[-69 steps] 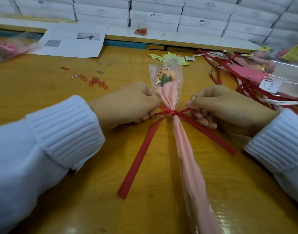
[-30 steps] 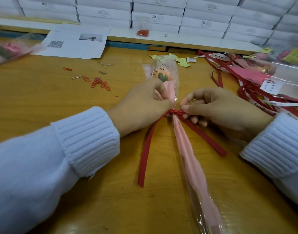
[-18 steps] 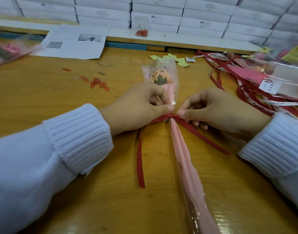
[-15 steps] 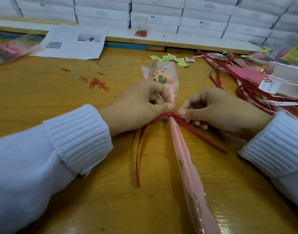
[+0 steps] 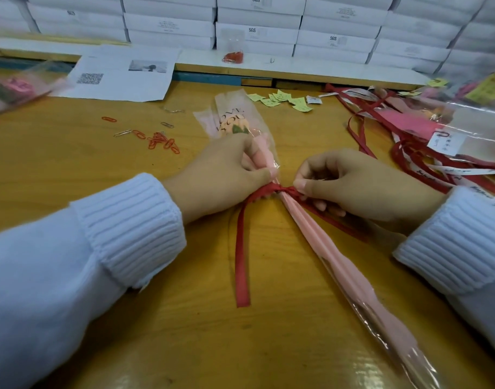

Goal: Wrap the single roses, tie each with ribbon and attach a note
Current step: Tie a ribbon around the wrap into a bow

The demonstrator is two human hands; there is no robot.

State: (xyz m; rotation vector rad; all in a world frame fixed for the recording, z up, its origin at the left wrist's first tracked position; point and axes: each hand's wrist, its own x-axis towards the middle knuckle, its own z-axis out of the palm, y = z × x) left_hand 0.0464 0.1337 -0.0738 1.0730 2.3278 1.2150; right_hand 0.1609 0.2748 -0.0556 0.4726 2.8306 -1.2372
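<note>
**Rose swings left as the knot is drawn in**

Swung a little since half a second ago, the wrapped rose now points its head further to the left. The left tail of the ribbon, seen edge-on then, has turned flat on the table.

Nearest, the clear end of the sleeve lies at the lower right. From there the long axis runs away and to the left, along tightly pleated pink paper, up to the knot and on to the flower head under printed film. The flat tail lies just left of the stem and points back toward the person. The other tail passes under the right hand.

Both hands meet at the knot, one on each side of the axis and about equally near it. The left hand has its fingers curled, with thumb and forefinger pinching the ribbon just left of the knot, against the neck of the wrap. The right hand pinches the ribbon just right of the knot, its other fingers folded beneath.

The coming pull looks to run across the stem, outward to both sides, so the knot should stay centred only if both hands draw evenly. The left hand, lying on the head side, seems better placed to steady the wrap.

Farther off lie paper clips, small green notes, and a heap of loose ribbons at the right. I see no note on this rose yet.
</note>
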